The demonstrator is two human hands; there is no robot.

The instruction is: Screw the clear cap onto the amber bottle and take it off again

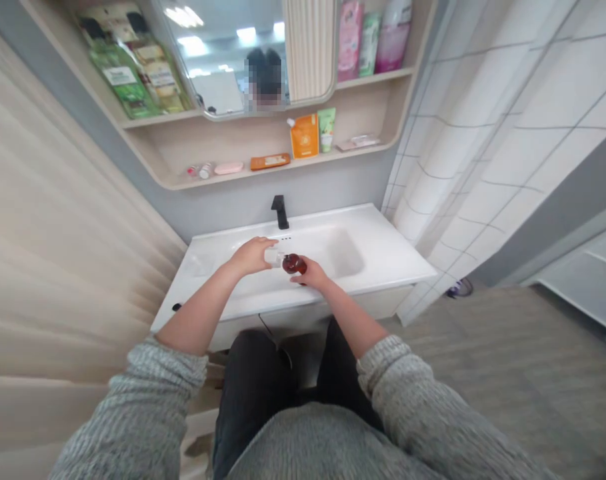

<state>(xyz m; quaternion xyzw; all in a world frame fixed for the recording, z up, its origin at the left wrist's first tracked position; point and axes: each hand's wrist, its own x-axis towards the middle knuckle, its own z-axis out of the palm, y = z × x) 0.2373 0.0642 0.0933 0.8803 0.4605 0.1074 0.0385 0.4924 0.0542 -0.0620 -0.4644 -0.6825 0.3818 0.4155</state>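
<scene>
Over the white sink (347, 250), my left hand (254, 256) is closed around a small whitish, clear cup-like piece (271, 257). Just to its right, my right hand (313, 273) grips a dark reddish-brown bottle (293, 264). The bottle's neck points left, toward the clear piece, and the two touch or nearly touch. Whether anything passes between them is too small to tell. Both hands are in front of the black faucet (280, 212).
Above the sink, a wall shelf (167, 143) holds bottles, an orange pouch (305, 137), a green tube (327, 130) and a pink case (229, 168), around a mirror (223, 60). Beige curtain (57, 200) hangs at the left; white tiles (523, 133) at the right.
</scene>
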